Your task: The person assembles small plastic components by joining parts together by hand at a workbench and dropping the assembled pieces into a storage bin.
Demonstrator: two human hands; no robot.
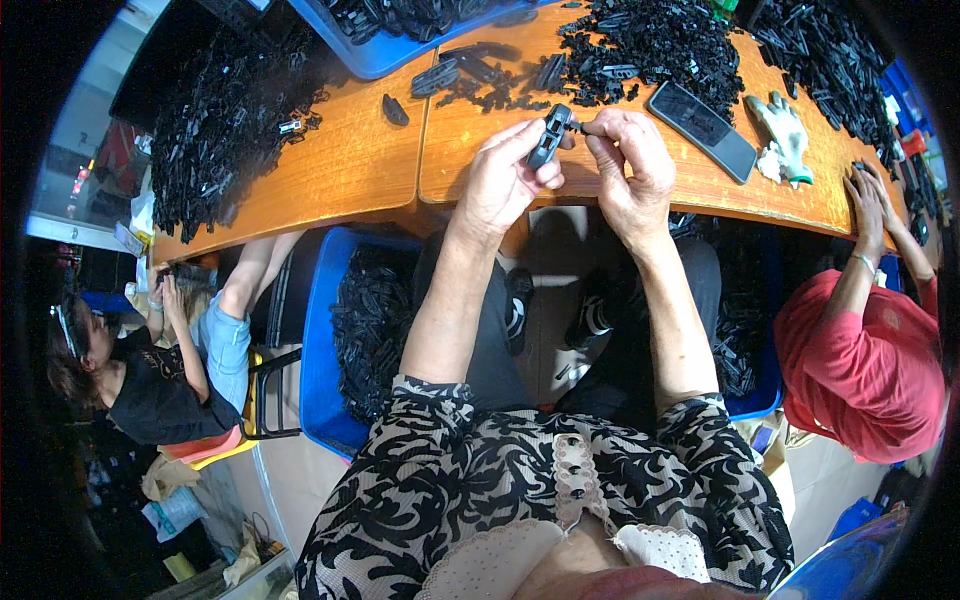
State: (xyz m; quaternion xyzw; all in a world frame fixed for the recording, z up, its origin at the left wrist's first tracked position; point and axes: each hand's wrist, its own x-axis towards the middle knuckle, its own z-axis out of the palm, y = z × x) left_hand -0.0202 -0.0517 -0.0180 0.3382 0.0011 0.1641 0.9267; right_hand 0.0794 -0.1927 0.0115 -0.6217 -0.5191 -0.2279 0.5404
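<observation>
My left hand (490, 185) grips an elongated black plastic housing (547, 142) with an open hollow along it, tilted upright above the table's near edge. Close beside it, my right hand (640, 165) has thumb and forefinger pinched on a small dark piece (577, 127). That piece is at the housing's right side; whether it touches cannot be made out. Just beyond my hands, a heap of small black plastic parts (650, 45) covers the wooden table (350, 165). Several larger black parts (436, 77) lie left of that heap, and a single one (395, 110) lies apart.
A dark smartphone (703, 130) and a pale work glove (783, 138) lie right of my hands. Black parts (235, 120) pile up at left. A blue tray (378, 62) stands at the back; blue bins (318, 340) flank my legs. Co-workers sit left (165, 390) and right (865, 370).
</observation>
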